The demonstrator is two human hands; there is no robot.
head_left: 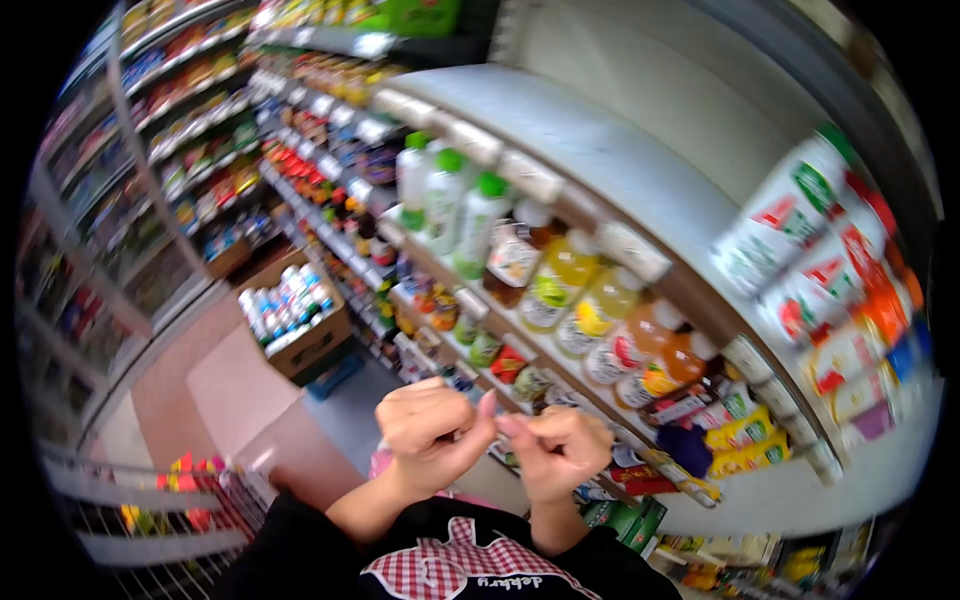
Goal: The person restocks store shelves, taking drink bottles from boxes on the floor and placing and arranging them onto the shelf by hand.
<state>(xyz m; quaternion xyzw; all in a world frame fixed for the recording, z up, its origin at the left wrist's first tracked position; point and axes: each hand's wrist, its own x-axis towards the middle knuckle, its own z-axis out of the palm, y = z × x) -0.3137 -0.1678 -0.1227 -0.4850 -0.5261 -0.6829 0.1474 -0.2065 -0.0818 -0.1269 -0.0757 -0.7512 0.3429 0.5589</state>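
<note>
Curled into a loose fist, my left hand (432, 428) is held in front of my chest, its thumb pointing toward the other hand. My right hand (560, 448) is also closed, and the two thumb tips meet or nearly meet. What the fingers hold, if anything, is hidden. Beyond them is a store shelf (570, 195). Nearest on it are bottles with yellow drink (553, 280), bottles with orange drink (665, 368) and white bottles with green caps (478, 225). Below my hands is my apron with a red checked patch (440, 570).
A cardboard box (312, 345) packed with bottles stands on the floor by the shelves, near flattened cardboard (245, 395). At lower left is a wire rack (150, 515). White and red bottles (785, 215) stand on the upper right shelf. Glass doors (95, 220) line the left.
</note>
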